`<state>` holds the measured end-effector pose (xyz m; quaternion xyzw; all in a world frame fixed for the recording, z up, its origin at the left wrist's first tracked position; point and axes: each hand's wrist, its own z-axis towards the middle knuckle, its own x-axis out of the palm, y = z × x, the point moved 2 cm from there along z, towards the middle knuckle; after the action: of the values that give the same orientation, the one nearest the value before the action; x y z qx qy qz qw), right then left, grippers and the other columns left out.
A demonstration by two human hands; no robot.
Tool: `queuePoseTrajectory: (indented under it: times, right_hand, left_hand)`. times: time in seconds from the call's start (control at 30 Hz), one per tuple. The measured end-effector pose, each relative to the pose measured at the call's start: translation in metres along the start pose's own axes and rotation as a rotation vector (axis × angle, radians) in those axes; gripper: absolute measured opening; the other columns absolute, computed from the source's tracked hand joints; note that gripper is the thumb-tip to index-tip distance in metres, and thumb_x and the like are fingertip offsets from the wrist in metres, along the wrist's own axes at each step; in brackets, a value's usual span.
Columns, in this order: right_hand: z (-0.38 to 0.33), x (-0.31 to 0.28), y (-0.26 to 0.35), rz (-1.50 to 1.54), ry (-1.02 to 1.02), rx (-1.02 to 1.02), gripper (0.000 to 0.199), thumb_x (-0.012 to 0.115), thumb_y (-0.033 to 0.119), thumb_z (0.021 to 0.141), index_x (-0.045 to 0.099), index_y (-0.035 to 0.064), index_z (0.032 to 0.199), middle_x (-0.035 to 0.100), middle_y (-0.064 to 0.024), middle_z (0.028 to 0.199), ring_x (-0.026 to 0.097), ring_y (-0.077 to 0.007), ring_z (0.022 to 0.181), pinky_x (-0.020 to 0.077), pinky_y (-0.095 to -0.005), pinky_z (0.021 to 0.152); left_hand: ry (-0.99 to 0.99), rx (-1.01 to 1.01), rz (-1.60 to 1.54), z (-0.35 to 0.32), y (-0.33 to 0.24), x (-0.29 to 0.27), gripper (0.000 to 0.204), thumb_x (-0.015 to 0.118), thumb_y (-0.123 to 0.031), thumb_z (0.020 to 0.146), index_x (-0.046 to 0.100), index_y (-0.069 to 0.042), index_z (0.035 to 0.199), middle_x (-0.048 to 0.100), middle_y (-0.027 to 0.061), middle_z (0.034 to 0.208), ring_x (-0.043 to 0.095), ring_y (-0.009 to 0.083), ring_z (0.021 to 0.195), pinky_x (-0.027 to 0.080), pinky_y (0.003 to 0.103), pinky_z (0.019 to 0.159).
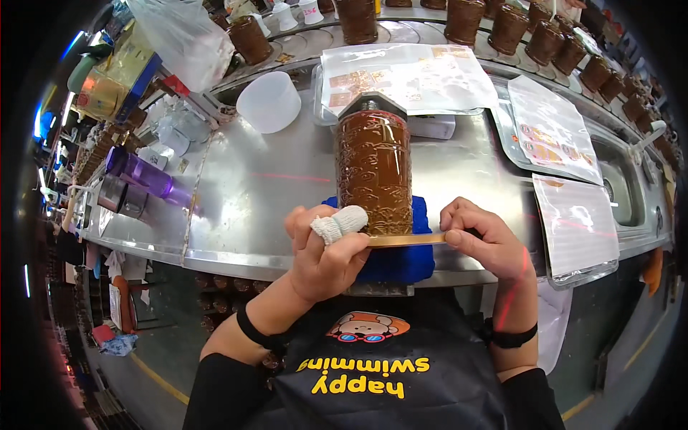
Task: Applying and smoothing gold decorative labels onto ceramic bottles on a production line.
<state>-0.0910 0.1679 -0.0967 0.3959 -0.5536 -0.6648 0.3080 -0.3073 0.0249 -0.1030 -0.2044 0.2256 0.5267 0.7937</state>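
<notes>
We cannot see the left end of the gold strip (410,240), covered by the left hand (322,252), nor the fingertip inside the white wrap (340,224). The brown jar (374,165) hides its own far side and part of the blue cloth (408,266). At the far edge, we see the plastic bag (188,43) and a second jar (357,21) cut off at the top. On the right, a white sheet (550,118) hides most of its tray (507,136). The near edge cuts off the black apron (423,405). At the far left, the clutter is too small and blurred for us to name.
</notes>
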Motion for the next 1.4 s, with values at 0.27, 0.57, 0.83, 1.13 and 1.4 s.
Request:
queuePoseTrajectory:
  times: [0.27,0.57,0.83,1.13,1.4]
  right_hand:
    - [0.002,0.003,-0.003,0.0,0.001,-0.002,0.02,0.061,0.015,0.09,0.055,0.002,0.077,0.052,-0.0052,0.091,0.05,-0.0147,0.085,0.0417,-0.0276,0.077]
    - [0.002,0.003,-0.004,-0.028,0.006,-0.03,0.019,0.061,0.014,0.09,0.055,0.0018,0.077,0.053,-0.0055,0.09,0.05,-0.0146,0.085,0.0418,-0.0274,0.077]
    - [0.005,0.007,-0.002,0.021,0.025,0.001,0.024,0.062,0.018,0.091,0.051,0.0044,0.074,0.052,-0.0043,0.092,0.045,-0.0139,0.086,0.0383,-0.0275,0.077]
    - [0.007,0.01,0.0,-0.052,0.021,-0.033,0.02,0.062,0.016,0.09,0.057,0.0017,0.078,0.053,-0.0053,0.09,0.051,-0.0136,0.083,0.0429,-0.0278,0.076]
    - [0.01,0.014,-0.004,0.014,0.017,0.007,0.02,0.062,0.016,0.09,0.056,0.0019,0.077,0.052,-0.0047,0.091,0.052,-0.0115,0.077,0.0451,-0.0252,0.064]
  left_hand:
    - [-0.01,0.215,-0.022,-0.005,0.001,-0.006,0.027,0.071,-0.017,0.07,0.057,-0.022,0.093,0.061,0.0039,0.107,0.049,0.0241,0.093,0.036,0.041,0.079]
    - [0.096,0.429,-0.024,0.018,-0.008,0.005,0.024,0.066,-0.019,0.06,0.059,-0.025,0.082,0.059,-0.0037,0.105,0.044,0.0193,0.091,0.037,0.034,0.074]
    - [0.061,0.261,-0.116,0.01,-0.001,-0.006,0.022,0.068,-0.018,0.064,0.061,-0.023,0.084,0.058,-0.0037,0.102,0.048,0.0182,0.088,0.041,0.032,0.072]
    - [0.028,0.337,-0.141,0.011,0.001,0.0,0.022,0.065,-0.016,0.054,0.063,-0.018,0.076,0.059,0.0002,0.101,0.045,0.0215,0.084,0.037,0.035,0.066]
    - [0.111,0.346,-0.038,0.017,-0.008,0.003,0.021,0.067,-0.018,0.058,0.064,-0.022,0.079,0.058,-0.0018,0.105,0.044,0.0209,0.088,0.036,0.036,0.069]
